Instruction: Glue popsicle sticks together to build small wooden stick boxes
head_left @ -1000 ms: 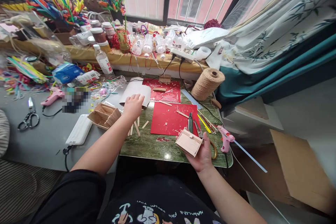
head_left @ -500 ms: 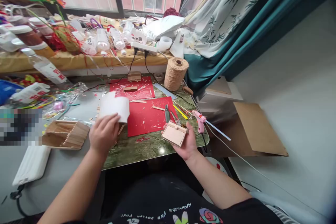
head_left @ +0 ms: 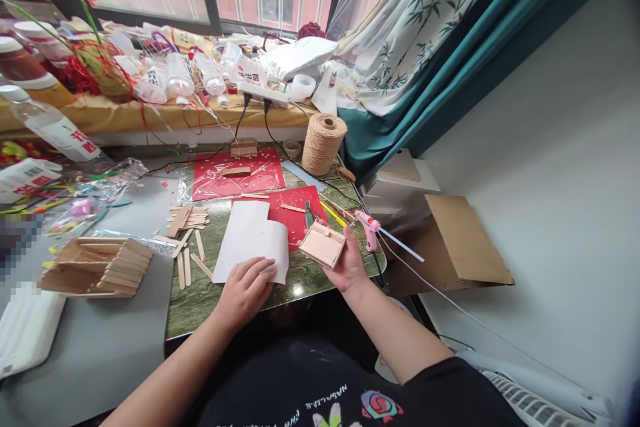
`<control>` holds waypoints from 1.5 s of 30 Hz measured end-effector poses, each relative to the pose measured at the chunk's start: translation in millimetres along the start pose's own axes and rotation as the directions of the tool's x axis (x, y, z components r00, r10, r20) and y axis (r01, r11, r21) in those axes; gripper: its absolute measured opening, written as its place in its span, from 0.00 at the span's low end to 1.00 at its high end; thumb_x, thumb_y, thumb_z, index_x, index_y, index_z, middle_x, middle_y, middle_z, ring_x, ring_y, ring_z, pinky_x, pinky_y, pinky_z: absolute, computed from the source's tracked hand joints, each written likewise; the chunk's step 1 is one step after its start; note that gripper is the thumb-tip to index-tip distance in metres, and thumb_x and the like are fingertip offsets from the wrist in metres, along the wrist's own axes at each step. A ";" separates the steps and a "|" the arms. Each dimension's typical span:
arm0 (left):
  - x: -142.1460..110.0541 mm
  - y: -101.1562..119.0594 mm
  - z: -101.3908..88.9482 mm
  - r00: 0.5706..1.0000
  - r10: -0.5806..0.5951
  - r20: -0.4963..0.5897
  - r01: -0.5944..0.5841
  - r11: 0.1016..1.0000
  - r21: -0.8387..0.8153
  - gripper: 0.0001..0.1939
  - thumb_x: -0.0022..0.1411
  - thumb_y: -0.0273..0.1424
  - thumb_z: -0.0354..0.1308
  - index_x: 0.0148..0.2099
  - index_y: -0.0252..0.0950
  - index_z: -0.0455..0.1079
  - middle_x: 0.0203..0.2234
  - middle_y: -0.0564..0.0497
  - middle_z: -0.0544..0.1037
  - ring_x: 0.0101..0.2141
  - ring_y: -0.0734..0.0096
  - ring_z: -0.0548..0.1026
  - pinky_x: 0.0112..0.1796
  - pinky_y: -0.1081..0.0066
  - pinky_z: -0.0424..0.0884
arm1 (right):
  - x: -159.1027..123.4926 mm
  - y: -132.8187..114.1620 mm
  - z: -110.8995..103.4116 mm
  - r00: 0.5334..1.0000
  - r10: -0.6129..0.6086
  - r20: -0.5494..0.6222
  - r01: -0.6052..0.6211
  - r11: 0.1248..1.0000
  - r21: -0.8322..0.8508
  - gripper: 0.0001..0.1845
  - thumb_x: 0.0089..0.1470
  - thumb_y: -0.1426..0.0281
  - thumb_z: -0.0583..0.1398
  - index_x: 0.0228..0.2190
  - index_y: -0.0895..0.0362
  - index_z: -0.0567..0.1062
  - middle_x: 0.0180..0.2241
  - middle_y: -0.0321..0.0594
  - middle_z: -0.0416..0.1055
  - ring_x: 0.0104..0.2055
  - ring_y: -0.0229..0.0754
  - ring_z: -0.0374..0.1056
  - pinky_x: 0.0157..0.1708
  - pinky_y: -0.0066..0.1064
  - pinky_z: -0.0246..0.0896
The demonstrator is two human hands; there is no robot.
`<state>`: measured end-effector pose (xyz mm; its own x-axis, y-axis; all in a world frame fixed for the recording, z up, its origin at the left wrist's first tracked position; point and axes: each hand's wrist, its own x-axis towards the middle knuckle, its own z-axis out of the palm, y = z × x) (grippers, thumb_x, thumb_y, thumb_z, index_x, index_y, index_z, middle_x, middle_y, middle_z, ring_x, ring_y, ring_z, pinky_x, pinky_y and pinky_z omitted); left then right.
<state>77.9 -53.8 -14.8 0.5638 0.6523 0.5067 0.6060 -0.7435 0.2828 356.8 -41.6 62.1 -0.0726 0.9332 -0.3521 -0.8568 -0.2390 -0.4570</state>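
My left hand (head_left: 249,290) has its fingers together over the near edge of a white sheet of paper (head_left: 245,233), gripping it; the thumb is hidden. The sheet has a notch cut from its upper right and a curling right side, and covers part of a red sheet (head_left: 296,240). In my right hand (head_left: 351,265) rests a small flat box made of pale wood (head_left: 324,244), thumb along its right side, fingers beneath. Just beyond that box lies a dark utility knife (head_left: 309,212). Right of the hand is a pink hot glue gun (head_left: 369,228) with a glue stick in it.
Loose craft sticks (head_left: 185,268) lie left of the paper. A larger craft-stick box (head_left: 97,268) stands at the left. Behind are a second red sheet (head_left: 210,180), a twine spool (head_left: 324,145) and a power strip (head_left: 263,91). A cardboard box (head_left: 467,240) stands at the right.
My left hand has brought the white paper from the left, down and right onto the table in front of me, uncovering the loose sticks. My right hand still holds the small box. The view has shifted right.
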 end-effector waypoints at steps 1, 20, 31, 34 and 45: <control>0.9 2.4 2.5 1.000 0.003 0.012 -0.003 1.000 0.016 0.15 0.69 0.27 0.59 0.55 0.45 0.73 0.61 0.46 0.78 0.62 0.51 0.74 0.61 0.47 0.71 | 1.8 -1.1 0.2 1.000 -0.001 -0.008 0.001 1.000 -0.004 0.29 0.58 0.48 0.67 0.52 0.54 0.76 0.50 0.44 0.82 0.55 0.53 0.77 0.57 0.48 0.73; -2.8 -11.0 -1.5 0.951 -0.109 0.290 0.118 0.993 -0.013 0.20 0.76 0.41 0.52 0.66 0.50 0.70 0.67 0.52 0.72 0.68 0.53 0.65 0.69 0.44 0.52 | 116.4 89.5 53.8 0.965 -0.188 0.182 0.259 0.592 -0.763 0.23 0.58 0.47 0.64 0.43 0.52 0.73 0.40 0.39 0.80 0.43 0.45 0.77 0.50 0.41 0.76; -10.0 -16.8 -3.2 0.963 -0.122 0.241 0.146 0.985 -0.086 0.22 0.73 0.43 0.58 0.66 0.49 0.71 0.65 0.48 0.73 0.67 0.52 0.66 0.68 0.45 0.53 | 111.7 84.6 40.4 0.835 -0.084 0.543 0.548 0.046 -0.835 0.18 0.68 0.55 0.59 0.53 0.48 0.75 0.53 0.45 0.75 0.56 0.50 0.73 0.58 0.45 0.71; -11.3 -17.9 -1.6 0.963 -0.120 0.241 0.148 0.984 -0.103 0.22 0.72 0.43 0.58 0.66 0.49 0.71 0.66 0.49 0.73 0.67 0.51 0.65 0.68 0.44 0.54 | 109.8 80.3 33.0 0.830 -0.121 0.544 0.548 0.006 -0.836 0.16 0.67 0.55 0.60 0.51 0.49 0.77 0.53 0.45 0.73 0.58 0.50 0.70 0.61 0.47 0.69; -15.4 -19.6 3.2 0.970 -0.128 0.205 0.159 0.977 -0.141 0.20 0.72 0.42 0.58 0.63 0.46 0.72 0.65 0.49 0.74 0.67 0.51 0.65 0.68 0.44 0.53 | 118.0 84.1 35.4 0.868 -0.141 0.476 0.472 -0.061 -0.879 0.23 0.65 0.51 0.61 0.53 0.52 0.77 0.50 0.46 0.78 0.49 0.49 0.76 0.49 0.41 0.73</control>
<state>59.1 -48.8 -30.8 0.5848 0.7583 0.2882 0.6023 -0.6439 0.4718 258.1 57.9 11.1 -0.1853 0.9715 0.1478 0.4669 0.2193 -0.8567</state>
